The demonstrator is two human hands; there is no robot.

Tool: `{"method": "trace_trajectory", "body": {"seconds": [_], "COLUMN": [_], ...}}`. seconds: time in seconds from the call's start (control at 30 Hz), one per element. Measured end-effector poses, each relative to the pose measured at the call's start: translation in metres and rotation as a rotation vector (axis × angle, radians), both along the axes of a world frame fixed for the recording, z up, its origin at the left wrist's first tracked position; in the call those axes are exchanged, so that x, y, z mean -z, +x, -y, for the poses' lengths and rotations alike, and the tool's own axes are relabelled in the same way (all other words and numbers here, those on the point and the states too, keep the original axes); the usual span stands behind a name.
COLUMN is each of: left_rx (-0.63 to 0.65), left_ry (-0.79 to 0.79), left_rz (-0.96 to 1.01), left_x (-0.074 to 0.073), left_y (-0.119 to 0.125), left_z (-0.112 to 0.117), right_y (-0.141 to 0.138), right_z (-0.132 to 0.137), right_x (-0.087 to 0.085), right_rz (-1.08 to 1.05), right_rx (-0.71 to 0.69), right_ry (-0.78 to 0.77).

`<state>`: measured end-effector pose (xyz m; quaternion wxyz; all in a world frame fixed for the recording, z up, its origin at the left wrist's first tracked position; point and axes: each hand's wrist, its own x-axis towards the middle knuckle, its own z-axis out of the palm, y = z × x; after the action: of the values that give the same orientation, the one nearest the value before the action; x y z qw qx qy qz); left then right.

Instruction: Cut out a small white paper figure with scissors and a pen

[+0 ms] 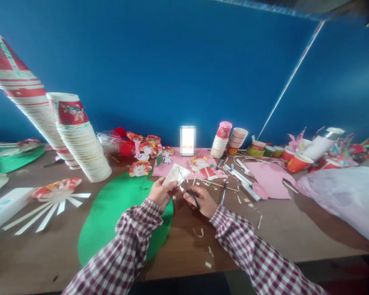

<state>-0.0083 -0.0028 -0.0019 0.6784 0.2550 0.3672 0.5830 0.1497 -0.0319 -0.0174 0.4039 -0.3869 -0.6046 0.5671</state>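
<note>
My left hand (162, 191) pinches a small white piece of paper (173, 173) with a drawing on it. A pair of scissors (190, 191) is in my right hand (204, 200), its blades at the paper's right edge. Below the left wrist lies a large rounded green sheet (110, 217). Beyond both hands, a pink sheet (161, 169) carries colored paper cutouts, one of them a figure (203, 164) with a red and green part. Paper scraps are scattered around the scissors, and a pen (224, 192) lies just right of my right hand.
Tall stacks of paper cups (86, 147) lean at the left, with shorter cup stacks (220, 141) near the blue wall (160, 73). A fringed paper cutout (57, 196) lies at left. Pink paper (269, 180), orange cups (299, 163) and a translucent plastic bag (347, 200) occupy the right.
</note>
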Motion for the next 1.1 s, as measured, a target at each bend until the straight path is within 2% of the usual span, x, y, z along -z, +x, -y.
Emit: {"method": "trace_trajectory", "body": {"seconds": [1.1], "left_rx": [0.012], "left_ry": [-0.009], "left_rz": [-0.085], "left_x": [-0.0031], "left_y": [-0.0036], "left_z": [0.0012], "right_y": [-0.0007], "right_z": [0.0017], "right_x": [-0.004], "right_rz": [0.027], "right_rx": [-0.035], "right_ry": [0.002]}}
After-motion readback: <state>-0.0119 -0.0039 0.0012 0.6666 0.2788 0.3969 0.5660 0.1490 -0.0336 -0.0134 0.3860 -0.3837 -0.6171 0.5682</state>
